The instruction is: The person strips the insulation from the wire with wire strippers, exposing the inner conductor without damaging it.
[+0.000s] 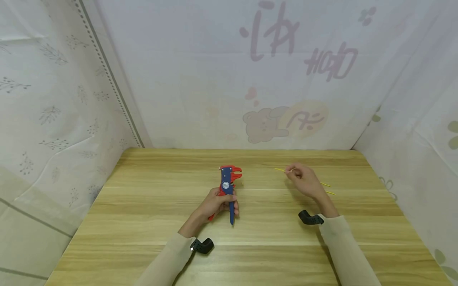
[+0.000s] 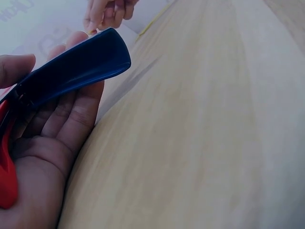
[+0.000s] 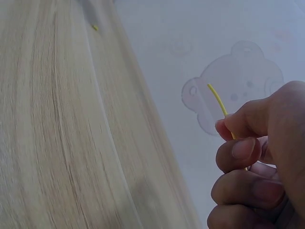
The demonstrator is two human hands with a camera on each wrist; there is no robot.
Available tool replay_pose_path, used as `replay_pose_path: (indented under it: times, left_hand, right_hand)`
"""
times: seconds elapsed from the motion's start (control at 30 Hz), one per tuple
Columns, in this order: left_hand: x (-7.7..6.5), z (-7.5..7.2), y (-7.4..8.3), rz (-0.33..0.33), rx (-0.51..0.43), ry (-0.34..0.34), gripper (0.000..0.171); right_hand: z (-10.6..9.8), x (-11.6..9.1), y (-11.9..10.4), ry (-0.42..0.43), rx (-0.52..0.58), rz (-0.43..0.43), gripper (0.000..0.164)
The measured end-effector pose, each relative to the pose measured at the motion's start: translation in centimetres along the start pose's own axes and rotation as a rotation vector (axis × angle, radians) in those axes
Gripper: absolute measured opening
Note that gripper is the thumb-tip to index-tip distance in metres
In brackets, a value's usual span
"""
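Holding the wire stripper (image 1: 228,186) upright near the middle of the desk (image 1: 143,222), my left hand (image 1: 214,204) had its fingers curled round the red and blue handles. My right hand (image 1: 304,180) pinched a thin yellow wire (image 3: 217,99) between thumb and fingertips, well apart from the tool. I judged the limp wire could bend or slip from so light a grip, missing the stripper's mouth.

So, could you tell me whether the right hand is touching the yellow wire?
Touching. The right wrist view shows the right hand pinching the yellow wire between thumb and fingertips.
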State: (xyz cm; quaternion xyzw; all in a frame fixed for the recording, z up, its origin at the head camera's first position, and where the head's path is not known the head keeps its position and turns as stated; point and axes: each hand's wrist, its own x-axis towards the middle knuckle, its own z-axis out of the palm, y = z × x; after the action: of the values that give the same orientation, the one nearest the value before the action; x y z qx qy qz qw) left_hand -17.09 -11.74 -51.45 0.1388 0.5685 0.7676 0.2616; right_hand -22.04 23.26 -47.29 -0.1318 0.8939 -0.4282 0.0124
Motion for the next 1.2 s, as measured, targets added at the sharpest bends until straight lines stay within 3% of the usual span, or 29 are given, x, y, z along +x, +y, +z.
replay_pose_path:
  times: [0.63,1.2]
  left_hand:
    - [-0.1,2.1,0.4,0.005,0.026,-0.045,0.022]
    - [-0.3,2.7,0.6,0.037,0.012,-0.075,0.017]
  right_hand:
    - [0.9,-0.1,-1.8,-0.017,-0.037,-0.069,0.027]
    - [1.5,-0.2,-3.7,-0.032,-0.022,-0.123,0.024]
